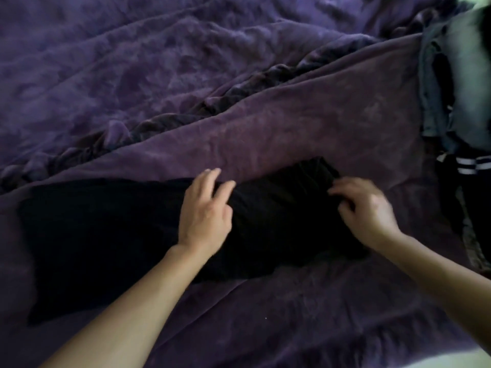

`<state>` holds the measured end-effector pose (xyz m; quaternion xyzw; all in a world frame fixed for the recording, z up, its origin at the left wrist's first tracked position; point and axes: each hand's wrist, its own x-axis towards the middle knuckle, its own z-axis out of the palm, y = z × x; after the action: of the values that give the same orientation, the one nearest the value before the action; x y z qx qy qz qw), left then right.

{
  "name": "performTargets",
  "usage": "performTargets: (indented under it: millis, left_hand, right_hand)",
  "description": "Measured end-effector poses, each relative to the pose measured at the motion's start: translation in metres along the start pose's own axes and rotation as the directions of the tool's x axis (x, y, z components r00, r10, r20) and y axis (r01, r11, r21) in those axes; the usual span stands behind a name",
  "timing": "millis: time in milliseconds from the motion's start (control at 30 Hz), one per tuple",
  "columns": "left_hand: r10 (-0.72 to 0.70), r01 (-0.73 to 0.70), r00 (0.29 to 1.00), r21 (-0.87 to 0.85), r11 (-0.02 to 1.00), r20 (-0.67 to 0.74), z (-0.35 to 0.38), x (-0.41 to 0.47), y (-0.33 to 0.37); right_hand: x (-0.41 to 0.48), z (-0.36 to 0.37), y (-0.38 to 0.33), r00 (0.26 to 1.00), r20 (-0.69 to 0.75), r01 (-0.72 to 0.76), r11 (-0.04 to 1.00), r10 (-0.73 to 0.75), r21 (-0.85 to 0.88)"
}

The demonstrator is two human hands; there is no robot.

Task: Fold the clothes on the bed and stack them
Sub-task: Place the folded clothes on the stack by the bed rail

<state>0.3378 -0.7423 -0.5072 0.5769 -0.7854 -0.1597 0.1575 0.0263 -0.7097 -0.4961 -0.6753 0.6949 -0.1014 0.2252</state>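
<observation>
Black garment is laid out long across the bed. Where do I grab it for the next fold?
Probably at its narrow right end, coming from the right. The black garment lies flat and long, and the right hand is already at that end; the left hand rests open mid-length, marking a likely fold line.

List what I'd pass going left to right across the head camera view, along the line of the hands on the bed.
Flat end of the black garment → left hand resting on it → bunched end of the garment → right hand at that end → pile of other clothes at the right edge, all on the purple blanket.
</observation>
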Motion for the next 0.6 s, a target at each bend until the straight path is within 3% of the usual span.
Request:
performTargets:
  millis: [33,100,167,233,267,367,500,600]
  left_hand:
    - [0.099,-0.099,0.995,0.001,0.995,0.027,0.007,-0.007,0.011]
    - [0.214,-0.228,0.953,0.040,0.973,0.217,0.023,-0.026,0.030]
    - [0.127,-0.200,0.867,0.103,0.974,0.482,0.037,-0.046,0.037]
    - [0.004,-0.089,0.767,0.099,0.991,0.641,0.042,-0.057,0.033]
    - [-0.007,-0.061,0.756,0.081,0.995,0.654,0.041,-0.057,0.032]
    - [0.030,-0.036,0.831,-0.001,0.999,0.555,0.030,-0.054,0.030]
    - [-0.097,0.112,0.906,-0.013,0.994,0.411,0.005,-0.070,0.007]
    - [-0.269,0.291,0.901,-0.014,0.957,0.342,-0.016,-0.097,-0.019]
  right_hand:
    - [0.006,-0.002,-0.002,0.980,-0.087,-0.179,0.983,0.181,0.026]
    - [0.015,0.003,-0.013,0.862,0.037,-0.506,0.860,0.505,0.056]
    - [0.017,0.014,-0.018,0.791,0.209,-0.575,0.815,0.575,-0.069]
    - [0.015,0.023,-0.010,0.769,0.282,-0.578,0.812,0.574,-0.076]
    - [0.014,0.022,-0.005,0.769,0.284,-0.600,0.800,0.574,0.007]
    - [0.008,0.004,0.012,0.759,0.269,-0.650,0.716,0.593,0.254]
    - [-0.003,-0.040,-0.006,0.806,0.235,-0.589,0.771,0.543,0.241]
    - [-0.004,-0.060,-0.070,0.873,0.270,-0.467,0.855,0.406,0.224]
